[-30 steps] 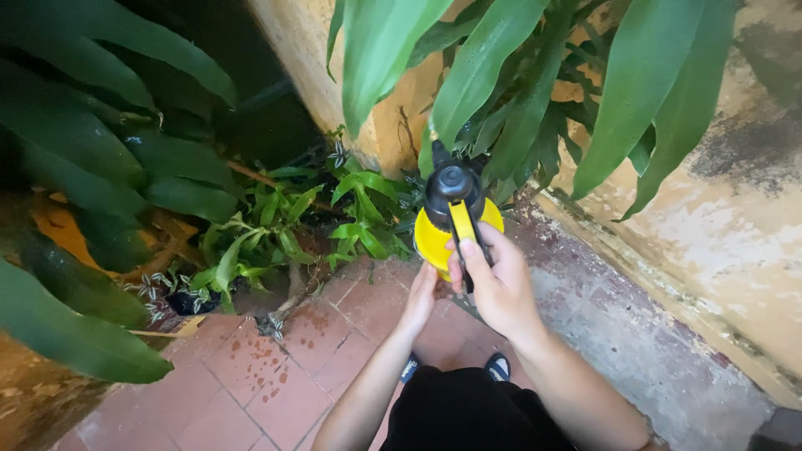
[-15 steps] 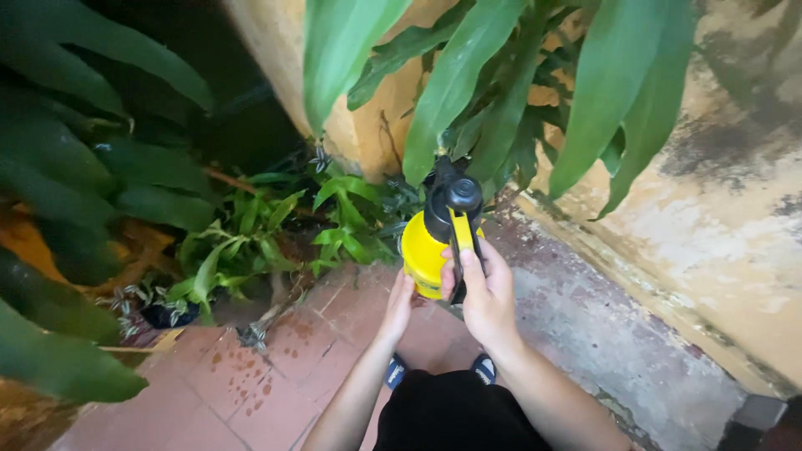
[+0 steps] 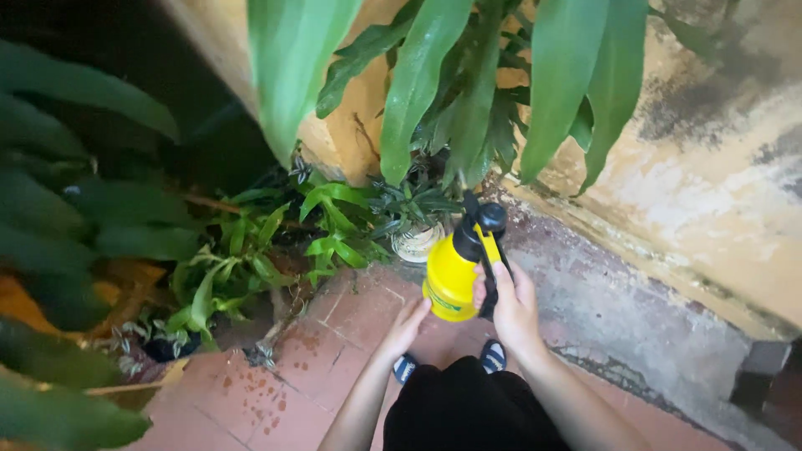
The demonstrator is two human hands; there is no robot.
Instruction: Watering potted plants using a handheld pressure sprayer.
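A yellow spray bottle (image 3: 452, 274) with a black pump head is held upright in front of me, nozzle toward the plants. My right hand (image 3: 511, 306) grips its black handle and trigger. My left hand (image 3: 407, 326) rests under the bottle's base, fingertips touching its lower left side. Just beyond the nozzle stands a small spiky plant in a pale pot (image 3: 415, 240). Low green leafy plants (image 3: 251, 250) grow to the left of it.
Large long green leaves (image 3: 434, 83) hang overhead from the stained yellow wall (image 3: 710, 200). Big dark leaves (image 3: 75, 250) fill the left side. Underfoot are wet red tiles (image 3: 276, 376) and a grey concrete strip (image 3: 618, 317). My sandalled feet (image 3: 493, 356) show below.
The bottle and both hands have shifted slightly right and lower in view as the camera turned left. My left hand has slid down toward the bottle's base.
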